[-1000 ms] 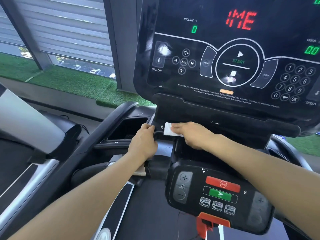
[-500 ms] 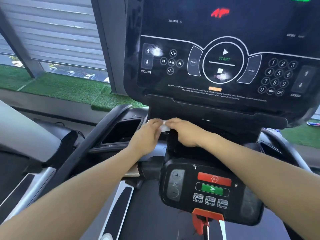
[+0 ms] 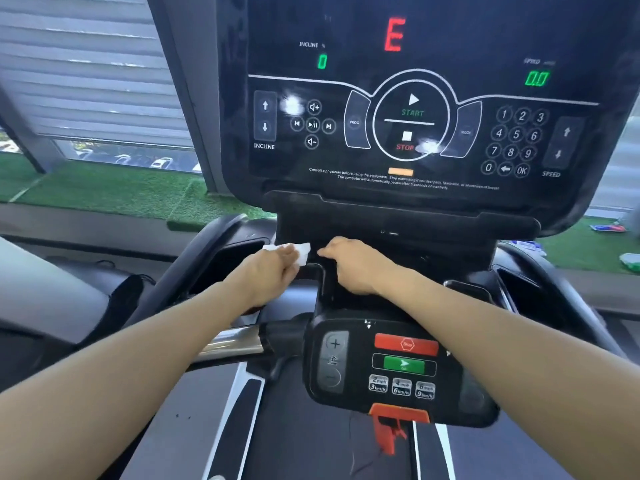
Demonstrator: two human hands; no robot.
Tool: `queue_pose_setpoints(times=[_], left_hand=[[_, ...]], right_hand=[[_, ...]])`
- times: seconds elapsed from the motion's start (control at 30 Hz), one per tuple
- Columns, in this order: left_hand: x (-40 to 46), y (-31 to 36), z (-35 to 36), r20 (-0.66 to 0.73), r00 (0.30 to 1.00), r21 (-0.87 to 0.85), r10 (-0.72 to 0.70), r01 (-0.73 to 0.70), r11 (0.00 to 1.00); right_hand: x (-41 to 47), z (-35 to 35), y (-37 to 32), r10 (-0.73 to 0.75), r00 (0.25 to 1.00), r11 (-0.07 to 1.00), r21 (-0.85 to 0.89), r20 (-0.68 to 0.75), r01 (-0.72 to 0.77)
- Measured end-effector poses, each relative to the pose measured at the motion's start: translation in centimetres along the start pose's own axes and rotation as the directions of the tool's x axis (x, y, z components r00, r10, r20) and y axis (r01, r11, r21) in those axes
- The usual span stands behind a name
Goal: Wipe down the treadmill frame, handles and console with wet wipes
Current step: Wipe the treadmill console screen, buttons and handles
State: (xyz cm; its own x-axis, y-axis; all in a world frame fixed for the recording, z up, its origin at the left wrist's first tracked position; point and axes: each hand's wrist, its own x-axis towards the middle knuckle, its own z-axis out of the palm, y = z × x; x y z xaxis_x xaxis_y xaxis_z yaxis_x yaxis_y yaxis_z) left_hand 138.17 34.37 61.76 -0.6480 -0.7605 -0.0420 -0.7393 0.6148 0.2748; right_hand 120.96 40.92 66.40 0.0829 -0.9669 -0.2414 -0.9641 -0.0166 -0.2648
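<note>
A white wet wipe (image 3: 302, 252) is gripped in my left hand (image 3: 268, 271), just under the ledge below the treadmill's black console (image 3: 408, 109). My right hand (image 3: 353, 263) sits close beside it to the right, fingers loosely curled and pointing at the wipe, holding nothing, over the black neck above the lower control panel (image 3: 398, 368). A metal handle (image 3: 228, 341) runs under my left forearm.
A dark cup-holder recess (image 3: 228, 265) lies left of my left hand and another (image 3: 516, 292) to the right. The red safety clip (image 3: 389, 431) hangs below the control panel. Green turf (image 3: 104, 192) and a window lie beyond. Another machine (image 3: 41, 289) stands at left.
The wipe has passed from my right hand to my left hand. My left hand came in to meet the right, took the wipe, and the two hands have drawn slightly apart.
</note>
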Motion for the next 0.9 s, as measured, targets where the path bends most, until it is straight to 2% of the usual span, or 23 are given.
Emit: queue_pose_setpoints(times=[0.3, 0.47, 0.57, 0.73, 0.8, 0.9], left_hand=[[-1.6, -1.5, 0.3, -0.016, 1.000, 0.001, -0.003, 0.003, 1.000], [1.0, -0.9, 0.6, -0.116, 0.990, -0.099, 0.084, -0.096, 0.990], [0.9, -1.7, 0.8, -0.136, 0.991, -0.226, 0.004, -0.035, 0.973], [-0.9, -2.9, 1.3, -0.039, 0.997, -0.079, -0.066, 0.062, 0.995], [-0.5, -2.1, 0.9, -0.097, 0.990, -0.199, -0.106, 0.085, 0.976], [0.4, -1.0, 0.6, -0.164, 0.984, -0.295, -0.072, 0.021, 0.955]], right_hand=[[-0.1, -0.2, -0.1, 0.034, 0.999, 0.998, -0.047, 0.031, -0.033], [0.2, 0.1, -0.1, 0.043, 0.999, 0.998, -0.042, 0.014, -0.042], [0.2, 0.2, 0.1, 0.046, 0.999, 0.998, -0.040, 0.015, -0.046], [0.6, -0.2, 0.0, 0.024, 1.000, 0.997, -0.068, 0.016, -0.023], [0.8, -0.1, -0.1, 0.026, 1.000, 0.997, -0.071, 0.010, -0.025], [1.1, 0.1, -0.3, 0.030, 1.000, 0.996, -0.079, -0.002, -0.031]])
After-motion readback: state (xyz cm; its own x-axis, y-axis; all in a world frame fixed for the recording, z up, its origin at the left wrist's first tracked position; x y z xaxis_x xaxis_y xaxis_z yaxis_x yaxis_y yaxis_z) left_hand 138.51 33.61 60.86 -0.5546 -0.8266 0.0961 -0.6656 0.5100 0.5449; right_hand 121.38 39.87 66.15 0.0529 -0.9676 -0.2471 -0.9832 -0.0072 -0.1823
